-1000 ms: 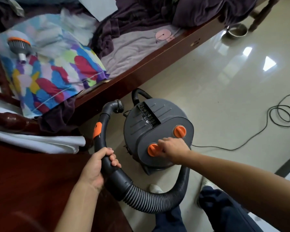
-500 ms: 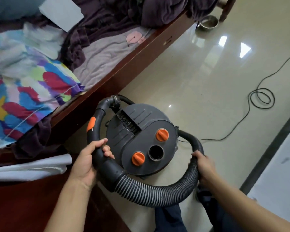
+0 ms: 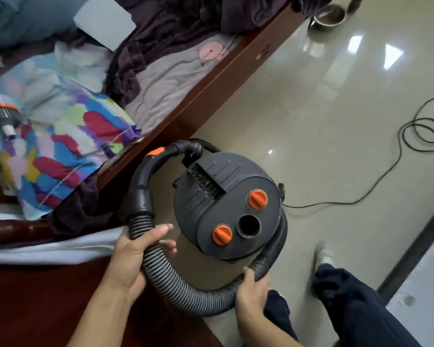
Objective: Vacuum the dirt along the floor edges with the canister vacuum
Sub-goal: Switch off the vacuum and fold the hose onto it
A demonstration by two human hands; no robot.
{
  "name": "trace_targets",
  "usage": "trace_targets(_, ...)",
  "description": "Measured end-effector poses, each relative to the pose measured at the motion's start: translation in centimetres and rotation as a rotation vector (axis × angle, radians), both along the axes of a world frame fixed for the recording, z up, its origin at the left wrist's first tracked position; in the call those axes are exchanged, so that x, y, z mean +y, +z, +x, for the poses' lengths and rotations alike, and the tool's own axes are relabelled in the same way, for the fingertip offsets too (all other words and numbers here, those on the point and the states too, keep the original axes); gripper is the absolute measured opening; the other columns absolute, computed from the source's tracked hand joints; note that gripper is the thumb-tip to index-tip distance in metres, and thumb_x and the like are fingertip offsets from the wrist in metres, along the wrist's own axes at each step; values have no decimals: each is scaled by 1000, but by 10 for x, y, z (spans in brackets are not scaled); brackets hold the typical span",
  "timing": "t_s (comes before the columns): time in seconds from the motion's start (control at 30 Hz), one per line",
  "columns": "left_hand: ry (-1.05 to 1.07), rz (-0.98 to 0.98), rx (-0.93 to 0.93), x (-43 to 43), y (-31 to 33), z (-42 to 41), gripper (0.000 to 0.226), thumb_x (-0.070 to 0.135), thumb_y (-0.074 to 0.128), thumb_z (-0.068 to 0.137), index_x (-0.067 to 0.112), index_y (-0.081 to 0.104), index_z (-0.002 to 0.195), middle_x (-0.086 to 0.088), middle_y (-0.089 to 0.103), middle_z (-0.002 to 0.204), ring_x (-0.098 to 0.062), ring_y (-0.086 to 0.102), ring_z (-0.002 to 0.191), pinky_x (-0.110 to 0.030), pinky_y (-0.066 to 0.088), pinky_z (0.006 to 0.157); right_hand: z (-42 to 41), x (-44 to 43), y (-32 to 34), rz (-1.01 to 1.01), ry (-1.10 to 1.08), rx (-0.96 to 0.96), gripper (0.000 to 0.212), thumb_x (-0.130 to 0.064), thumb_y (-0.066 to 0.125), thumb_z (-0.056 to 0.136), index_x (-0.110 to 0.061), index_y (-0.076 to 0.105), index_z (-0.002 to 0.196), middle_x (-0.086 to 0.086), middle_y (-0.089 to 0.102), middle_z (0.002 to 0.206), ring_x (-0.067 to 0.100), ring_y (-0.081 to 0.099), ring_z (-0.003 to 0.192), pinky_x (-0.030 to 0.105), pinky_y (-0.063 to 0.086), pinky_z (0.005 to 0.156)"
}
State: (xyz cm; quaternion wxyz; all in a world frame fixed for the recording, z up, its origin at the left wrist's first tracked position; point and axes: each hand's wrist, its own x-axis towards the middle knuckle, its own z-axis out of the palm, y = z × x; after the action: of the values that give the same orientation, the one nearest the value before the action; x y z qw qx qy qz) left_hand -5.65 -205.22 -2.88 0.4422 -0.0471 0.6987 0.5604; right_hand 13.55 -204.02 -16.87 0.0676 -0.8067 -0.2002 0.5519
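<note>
A dark grey canister vacuum (image 3: 226,196) with two orange knobs and an open round port stands on the glossy floor beside the bed. Its ribbed black hose (image 3: 186,294) curves around the canister's near side. The hose's rigid curved handle (image 3: 145,176), marked with an orange tab, rises on the left. My left hand (image 3: 133,254) holds the ribbed hose just below that handle. My right hand (image 3: 252,288) grips the hose lower down, near the canister's front right.
The bed's wooden side rail (image 3: 211,96) runs diagonally at the left, with a colourful pillow (image 3: 60,136) and purple bedding on top. A grey and orange attachment (image 3: 4,116) lies on the bed. A black power cord (image 3: 416,134) loops across the floor at the right. A metal bowl (image 3: 330,17) sits far back.
My right hand left the canister's top, uncovering the round port, and took the hose on the right. My left hand slid down from the rigid handle onto the ribbed hose.
</note>
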Motion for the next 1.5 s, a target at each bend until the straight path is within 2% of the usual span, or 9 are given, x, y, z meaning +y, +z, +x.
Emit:
trace_targets(0.13, -92, -88, 66, -13, 0, -16, 21, -10, 63, 69, -2, 53, 86, -14, 52, 55, -20, 52, 41, -28, 49, 46, -14, -19, -3, -141, 305, 114, 59, -48, 51, 97, 0, 46, 131, 24, 62, 122, 42, 61, 111, 43, 50, 90)
trace_targets(0.23, -157, -89, 86, -15, 10, -46, 23, -15, 59, 71, 0, 49, 84, -16, 48, 59, -19, 48, 39, -27, 47, 42, 6, 4, 18, -187, 973, 253, 47, -53, 55, 92, -7, 60, 98, 11, 73, 89, 29, 71, 80, 34, 53, 63)
trace_targets(0.37, -342, -104, 90, -23, 29, -78, 37, -3, 63, 52, -3, 47, 85, -16, 48, 60, -23, 45, 43, -32, 45, 48, -19, 85, 60, 702, 1298, 74, 31, -34, 67, 85, -26, 66, 114, -6, 68, 108, 16, 63, 103, 34, 51, 84)
trace_targets(0.5, -543, -61, 63, -25, 50, -92, 35, -11, 64, 53, 2, 49, 82, -18, 49, 64, -24, 45, 45, -34, 43, 50, -102, 162, 127, 1433, 1348, 86, 75, -30, 76, 72, -20, 49, 141, 8, 49, 141, 29, 42, 132, 40, 41, 100)
trace_targets(0.6, -742, 7, 48, -17, 66, -99, 36, -18, 65, 60, 15, 60, 74, -17, 52, 65, -26, 48, 46, -37, 45, 53, -164, 190, 154, 1398, 1750, -23, 95, -40, 76, 70, -28, 29, 152, 10, 30, 157, 31, 22, 146, 49, 27, 113)
trace_targets(0.67, -808, 34, 14, -9, 70, -105, 31, -12, 64, 60, 18, 62, 70, -14, 54, 66, -26, 50, 47, -36, 47, 53, -186, 203, 155, 1363, 1894, 35, 72, -39, 72, 72, -29, 47, 139, 3, 52, 138, 28, 43, 134, 43, 33, 106)
trace_targets(0.8, -706, -10, 179, 14, 52, -123, 24, -6, 68, 62, 6, 58, 81, -14, 57, 66, -28, 56, 52, -33, 50, 52, -188, 225, 144, 1279, 1826, 137, 22, -37, 71, 74, -34, 58, 92, -9, 53, 77, 32, 63, 84, 31, 34, 68)
trace_targets(1.17, -286, -294, 590, 55, -107, -108, 26, 8, 75, 77, 15, 59, 96, 1, 64, 87, -19, 62, 82, -30, 47, 71, -153, 331, 65, 840, 1702, -297, 20, -31, 71, 74, -30, 61, 90, -9, 54, 69, 9, 48, 60, 21, 29, 51)
trace_targets(1.5, -397, -500, 304, 151, -189, -125, 39, 48, 44, 96, 24, 55, 125, -4, 55, 131, -22, 52, 115, -28, 35, 86, -148, 399, -56, 595, 1807, -409, 19, -28, 69, 76, -29, 56, 91, -2, 54, 73, 28, 56, 75, 29, 39, 64)
